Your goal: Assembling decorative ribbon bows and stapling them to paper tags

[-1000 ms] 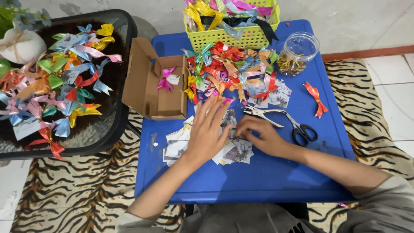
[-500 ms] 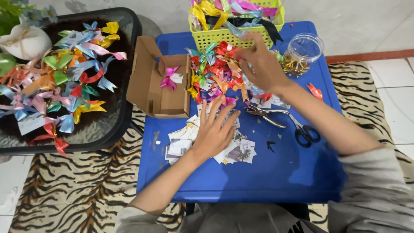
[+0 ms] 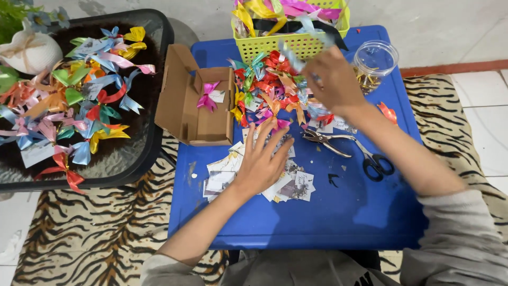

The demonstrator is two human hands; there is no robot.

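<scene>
My left hand lies flat, fingers spread, on a pile of small printed paper cards in the middle of the blue table. My right hand is raised over the heap of coloured ribbon bows near the yellow basket, pinching a pale blue ribbon bow at its fingertips. A hole punch and black-handled scissors lie just right of my left hand.
An open cardboard box with a pink bow stands at the table's left. A clear plastic jar sits at the back right. A dark glass side table on the left carries several bows. A tiger-striped rug lies underneath.
My right hand left the cards near the hole punch, reached up to the bow heap, and now lifts a pale blue bow. My left hand stayed on the cards.
</scene>
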